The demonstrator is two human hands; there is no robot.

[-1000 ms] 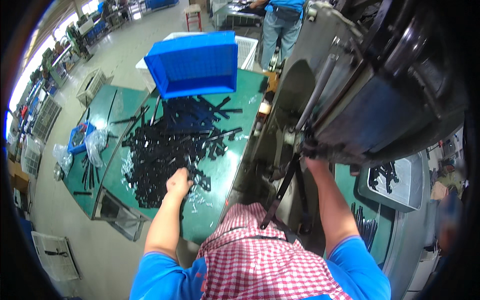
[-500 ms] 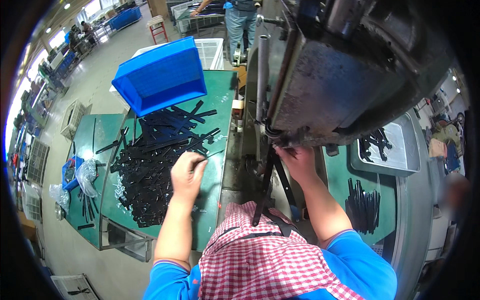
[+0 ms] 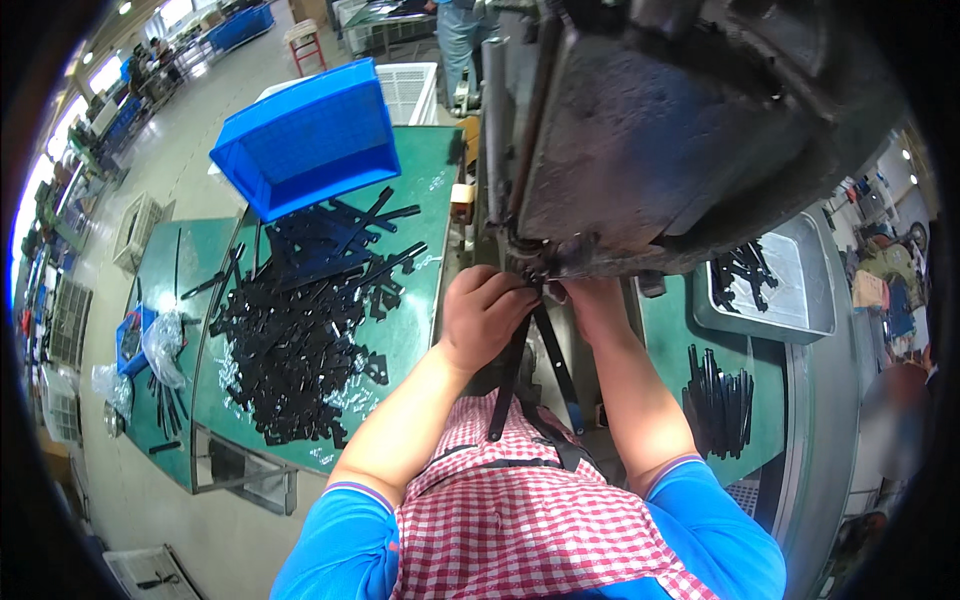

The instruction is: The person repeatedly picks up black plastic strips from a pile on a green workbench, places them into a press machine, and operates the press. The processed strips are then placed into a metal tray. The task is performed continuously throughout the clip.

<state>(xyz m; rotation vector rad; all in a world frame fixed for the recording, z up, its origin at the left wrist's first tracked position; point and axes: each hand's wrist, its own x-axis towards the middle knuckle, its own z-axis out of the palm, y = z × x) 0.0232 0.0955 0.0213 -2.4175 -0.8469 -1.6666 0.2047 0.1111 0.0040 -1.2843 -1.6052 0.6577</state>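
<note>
My left hand (image 3: 487,315) is at the working point under the press head (image 3: 620,190), fingers curled together around something too hidden to make out. Close beside it, my right hand (image 3: 597,305) reaches in from the other side, its fingers bent and partly covered by the machine. Between the hands, a long black flat strip (image 3: 508,395) slants down toward my apron. A second black strip (image 3: 557,358), with small holes, hangs just right of it. The upper ends of both strips are hidden by my fingers and the tooling.
Left, a heap of black metal parts (image 3: 285,350) covers much of a green table (image 3: 425,170), below a tilted blue bin (image 3: 310,135). Right, a grey metal tray (image 3: 795,290) holds black pieces, near a bundle of black strips (image 3: 717,405). Another person (image 3: 460,45) stands beyond the press.
My left hand has moved right from beside the parts heap to the press, bringing the thin dark piece it held. My right hand stays by the press head. The whole view has shifted slightly.
</note>
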